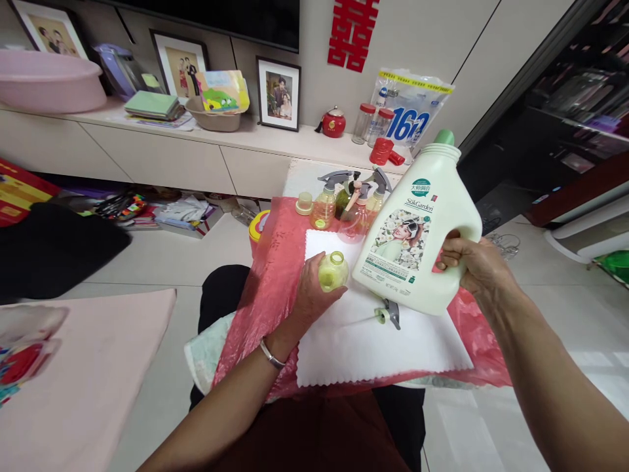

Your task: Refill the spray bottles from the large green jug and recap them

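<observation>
1. The right hand (469, 262) grips one large pale-green plastic detergent jug (417, 229) by its handle, fingers closed around it. The jug is held tilted in the air, right of centre, above the cloth, and its single green cap (445, 137) is on.
2. The left hand (312, 292) is closed around one small yellow-green round bottle (333, 271), which stands uncapped on the cloth just left of the jug's lower corner.
3. One white square cloth with a scalloped edge (363, 347) lies on one red plastic sheet (265, 288) that covers the small tabletop.
4. One loose grey trigger-spray head with a green collar (388, 313) lies on the cloth, just below the jug.
5. At the far edge of the tabletop stands a cluster of small spray bottles (351, 203); three grey trigger heads can be counted, though the exact bottle count is unclear because they overlap. One small pale cap (304, 203) sits at their left.
6. On the far shelf (275, 141) stand three framed photographs (278, 93), two glass jars with red lids (373, 121) and one red lidded pot (334, 122).
</observation>
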`<state>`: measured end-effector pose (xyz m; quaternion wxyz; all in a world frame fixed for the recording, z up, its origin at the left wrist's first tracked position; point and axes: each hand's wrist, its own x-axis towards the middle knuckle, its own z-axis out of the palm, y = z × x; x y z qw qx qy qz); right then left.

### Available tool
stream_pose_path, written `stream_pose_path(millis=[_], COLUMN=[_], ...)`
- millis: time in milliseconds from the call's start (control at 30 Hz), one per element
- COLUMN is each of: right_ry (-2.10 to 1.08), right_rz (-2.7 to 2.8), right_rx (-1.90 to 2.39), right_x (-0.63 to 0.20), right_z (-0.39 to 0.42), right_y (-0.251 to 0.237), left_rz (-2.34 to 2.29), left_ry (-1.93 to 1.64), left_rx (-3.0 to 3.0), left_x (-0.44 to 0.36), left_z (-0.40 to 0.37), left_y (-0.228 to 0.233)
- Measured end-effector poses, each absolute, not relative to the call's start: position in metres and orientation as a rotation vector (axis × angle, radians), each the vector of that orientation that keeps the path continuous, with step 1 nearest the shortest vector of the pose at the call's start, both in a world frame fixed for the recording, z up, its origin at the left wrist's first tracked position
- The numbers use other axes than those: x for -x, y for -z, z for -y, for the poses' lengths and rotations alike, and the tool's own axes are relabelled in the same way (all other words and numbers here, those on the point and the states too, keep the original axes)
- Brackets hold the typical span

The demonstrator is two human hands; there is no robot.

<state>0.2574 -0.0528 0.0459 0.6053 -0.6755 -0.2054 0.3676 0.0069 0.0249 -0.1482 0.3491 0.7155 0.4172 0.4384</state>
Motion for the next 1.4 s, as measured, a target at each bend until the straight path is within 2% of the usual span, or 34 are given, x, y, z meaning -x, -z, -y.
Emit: stream_pose_path(millis=[1000,1200,1400], right_ry=[-0.798,-0.678,-0.459], right_rz=[0.557,0.587,0.639], right_rx=[1.650,1.721,1.984], right_x=[-0.269,-0.269,-0.268], right_z=[0.052,0.055,0.071], right_y=[-0.045,-0.054,-0.077], left_rz=[-1.092,-1.078,-1.064], left_ry=[-1.156,-1.159,-1.168], left_rx=[-1.860,-1.862,-1.845], left_x=[-0.007,-0.007,-0.008], left_z=[-0.024,-0.023,-0.021], left_y=[0.147,0.146,0.148])
